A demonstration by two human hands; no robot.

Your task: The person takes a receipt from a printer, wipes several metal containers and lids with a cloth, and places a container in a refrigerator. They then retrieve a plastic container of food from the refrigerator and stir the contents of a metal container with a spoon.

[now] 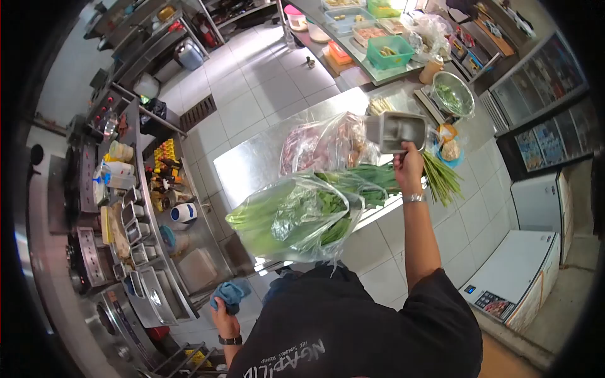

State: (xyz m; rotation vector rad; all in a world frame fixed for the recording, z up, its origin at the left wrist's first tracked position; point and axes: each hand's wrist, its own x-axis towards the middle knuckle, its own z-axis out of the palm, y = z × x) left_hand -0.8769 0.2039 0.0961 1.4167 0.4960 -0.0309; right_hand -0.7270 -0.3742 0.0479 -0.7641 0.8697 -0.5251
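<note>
My right hand (409, 169) grips the rim of a rectangular steel food pan (413, 133), tilted above the steel table (242, 165). Down at the lower left, my left hand (225, 321) is closed round a bunched blue cloth (231, 296). Clear plastic bags of leafy greens (287, 217) lie along the table's near edge, with long green stalks (443, 179) sticking out beside my right wrist. Behind them is a clear bag of reddish food (320, 143) whose kind I cannot make out.
A steel bowl of leaves (452, 94) stands at the back right. Beyond it, a counter carries a green basket (389, 51) and several tubs. Stoves and a shelf with steel pans (132, 214) line the left. A white chest freezer (513, 264) stands at right.
</note>
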